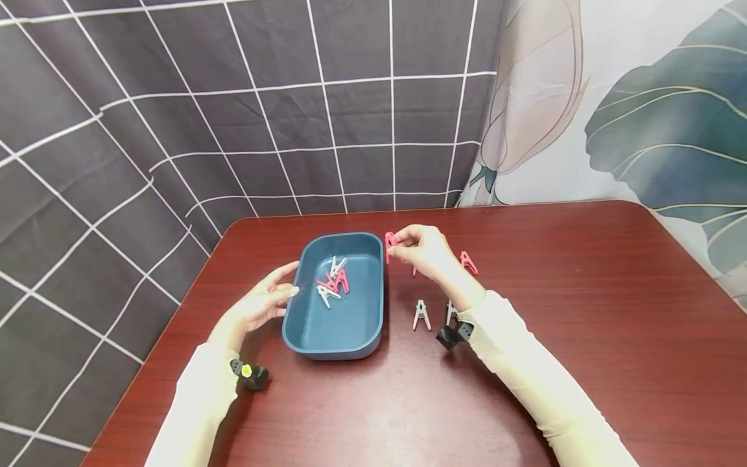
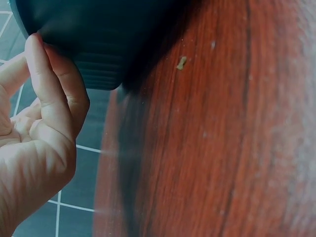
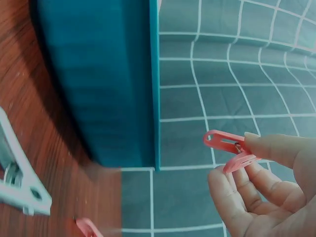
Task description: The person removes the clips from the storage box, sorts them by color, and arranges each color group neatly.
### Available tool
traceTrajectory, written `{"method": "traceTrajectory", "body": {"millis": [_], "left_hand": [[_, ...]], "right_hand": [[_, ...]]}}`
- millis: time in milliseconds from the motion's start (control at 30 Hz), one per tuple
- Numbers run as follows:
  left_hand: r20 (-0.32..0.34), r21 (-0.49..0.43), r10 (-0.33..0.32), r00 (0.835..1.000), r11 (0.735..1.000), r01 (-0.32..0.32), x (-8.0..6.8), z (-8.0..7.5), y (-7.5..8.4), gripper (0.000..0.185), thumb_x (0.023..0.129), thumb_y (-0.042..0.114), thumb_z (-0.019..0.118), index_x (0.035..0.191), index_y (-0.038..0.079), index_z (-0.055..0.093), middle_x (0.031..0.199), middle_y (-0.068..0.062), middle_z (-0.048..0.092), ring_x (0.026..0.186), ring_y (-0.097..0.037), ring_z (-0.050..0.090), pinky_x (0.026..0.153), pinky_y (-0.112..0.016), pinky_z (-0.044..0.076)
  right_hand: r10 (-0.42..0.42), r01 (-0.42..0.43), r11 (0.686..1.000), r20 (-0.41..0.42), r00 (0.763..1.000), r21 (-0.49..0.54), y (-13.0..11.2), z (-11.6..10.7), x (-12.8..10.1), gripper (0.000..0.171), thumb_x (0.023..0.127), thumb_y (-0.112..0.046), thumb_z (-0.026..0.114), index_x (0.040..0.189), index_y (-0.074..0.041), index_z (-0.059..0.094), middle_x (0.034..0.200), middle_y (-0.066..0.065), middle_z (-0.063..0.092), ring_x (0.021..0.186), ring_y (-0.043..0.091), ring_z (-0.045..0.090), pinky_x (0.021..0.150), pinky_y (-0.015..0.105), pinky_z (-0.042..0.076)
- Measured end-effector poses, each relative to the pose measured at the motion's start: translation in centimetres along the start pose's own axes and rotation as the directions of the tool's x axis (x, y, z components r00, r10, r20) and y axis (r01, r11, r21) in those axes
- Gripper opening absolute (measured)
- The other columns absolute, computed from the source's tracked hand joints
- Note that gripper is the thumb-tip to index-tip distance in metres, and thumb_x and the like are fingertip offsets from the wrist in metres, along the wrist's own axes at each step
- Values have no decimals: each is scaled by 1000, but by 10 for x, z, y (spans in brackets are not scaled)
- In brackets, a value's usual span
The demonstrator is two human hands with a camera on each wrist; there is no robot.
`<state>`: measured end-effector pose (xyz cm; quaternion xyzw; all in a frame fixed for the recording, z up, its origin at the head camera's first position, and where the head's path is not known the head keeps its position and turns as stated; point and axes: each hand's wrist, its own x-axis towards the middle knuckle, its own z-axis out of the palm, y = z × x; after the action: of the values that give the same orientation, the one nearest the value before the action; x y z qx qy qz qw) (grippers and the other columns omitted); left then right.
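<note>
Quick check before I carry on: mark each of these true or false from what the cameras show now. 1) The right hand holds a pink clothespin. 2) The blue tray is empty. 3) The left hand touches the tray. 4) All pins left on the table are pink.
1) True. The right hand pinches a pink clothespin beside the tray's far right corner.
2) False. The blue tray already holds several pink and white pins.
3) True. The left hand has its fingertips against the tray's left wall.
4) False. A white clothespin stands on the table, and a pink one lies further back.
</note>
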<state>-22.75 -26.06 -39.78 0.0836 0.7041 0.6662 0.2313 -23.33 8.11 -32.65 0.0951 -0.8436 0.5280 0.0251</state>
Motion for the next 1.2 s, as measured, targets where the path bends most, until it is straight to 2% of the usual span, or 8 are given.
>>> {"method": "traceTrajectory", "body": {"millis": [233,367,667,800,1000,1200], "left_hand": [[6,-4,5,1000,1000,-5,1,-1,-1,66,97,1,47,152,17,13,103,2,66,95,-14,66,77,-33,56],[10,-3,1,1000,1000,-1,3,1,0,67,97,2,47,152,17,13,103,2,66,95,-14,66,77,-32,56],[15,-6,21,1000,1000,-21,0,1,-6,65,97,3,47,152,17,15,105,2,67,98,-14,66,79,-34,56],[14,-4,24,1000,1000,-24,1,0,-2,65,98,3,47,152,17,15,102,4,68,97,-14,67,79,-34,56],[-1,4,13,1000,1000,-13,1,0,0,66,97,4,49,152,17,14,102,3,68,97,-14,67,79,-33,55],[-2,2,10,1000,1000,-10,-2,2,-2,66,97,4,49,152,16,14,101,3,68,95,-14,67,78,-34,56]], "right_hand": [[-26,28,997,-30,999,70,12,-21,-5,23,81,-4,70,98,11,66,88,23,70,63,0,59,58,14,47],[-7,10,991,-24,1000,134,20,-33,-8,26,82,0,68,102,16,62,90,26,69,62,-3,60,61,16,52],[41,-33,988,-51,998,152,28,-59,-9,31,84,-3,67,108,15,59,89,17,71,61,-2,62,62,21,55],[60,-48,987,-71,996,153,32,-69,-8,31,85,-4,67,108,16,59,81,4,70,61,0,62,61,19,54],[81,-80,979,5,997,187,39,-81,-7,35,86,-2,65,111,19,54,71,-11,65,60,0,62,62,19,54],[123,-133,979,68,990,157,50,-96,-6,35,88,-4,64,112,19,53,74,-9,64,64,2,63,66,22,56]]}}
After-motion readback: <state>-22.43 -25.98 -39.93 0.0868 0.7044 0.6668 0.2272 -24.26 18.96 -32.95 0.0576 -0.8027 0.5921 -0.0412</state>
